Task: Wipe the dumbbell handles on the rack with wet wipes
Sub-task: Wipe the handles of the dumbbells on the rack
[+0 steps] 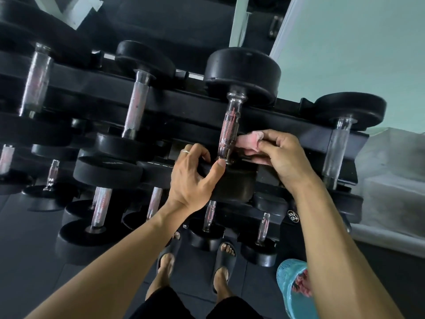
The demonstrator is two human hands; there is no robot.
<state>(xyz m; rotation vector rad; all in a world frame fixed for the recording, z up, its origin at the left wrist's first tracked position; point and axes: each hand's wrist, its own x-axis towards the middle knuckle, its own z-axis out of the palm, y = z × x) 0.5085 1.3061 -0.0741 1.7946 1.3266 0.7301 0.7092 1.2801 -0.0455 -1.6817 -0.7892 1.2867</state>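
Note:
A black dumbbell with a knurled chrome handle (230, 130) lies on the top tier of the black rack (179, 104). My right hand (284, 157) pinches a pinkish wet wipe (247, 141) against the lower right side of that handle. My left hand (193, 178) grips the rim of the same dumbbell's near black head (234, 183), thumb close to the handle's base. Other dumbbells with chrome handles, some with reddish marks, sit to the left (135, 107) and right (335, 143) on the same tier.
Lower tiers hold several smaller dumbbells (101, 208). My feet in black slides (224, 261) stand on the dark rubber floor just before the rack. A turquoise mesh basket (292, 291) with pink wipes stands at my right. A pale green wall (358, 54) rises at right.

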